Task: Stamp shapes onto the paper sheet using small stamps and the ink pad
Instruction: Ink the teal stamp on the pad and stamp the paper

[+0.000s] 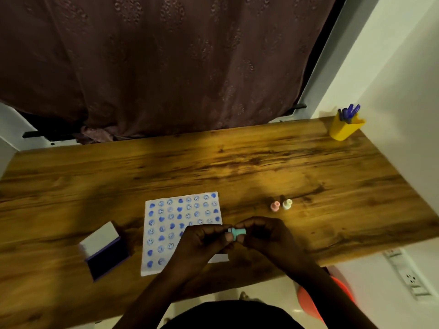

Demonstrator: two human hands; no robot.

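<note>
While a dark patterned curtain (pixel 154 67) fills the view toward twelve o'clock, the wooden table (pixel 237 167) spreads across the middle, its grain running side to side. On it, toward seven o'clock of the table's centre, lies the paper sheet (pixel 166 224), white and covered in rows of blue prints: hearts and round smiley faces. Its near right corner is hidden under the hands. At nine o'clock from the sheet, just beside it, sits the ink pad (pixel 107 257), its lid swung up and its dark inked face showing. Far off at two o'clock, near the table's back corner, stands a yellow cup (pixel 345 128) with blue pens (pixel 349 112) in it.

Both hands meet over the sheet's right edge. The left hand (pixel 202 243) and the right hand (pixel 266 236) are curled, fingertips pinched from either side on a small teal stamp (pixel 237 233) held on its side between them, above the table. At one o'clock from the hands, well apart, a pink stamp (pixel 275 206) and a pale yellow stamp (pixel 287 204) stand close together on the wood.
</note>
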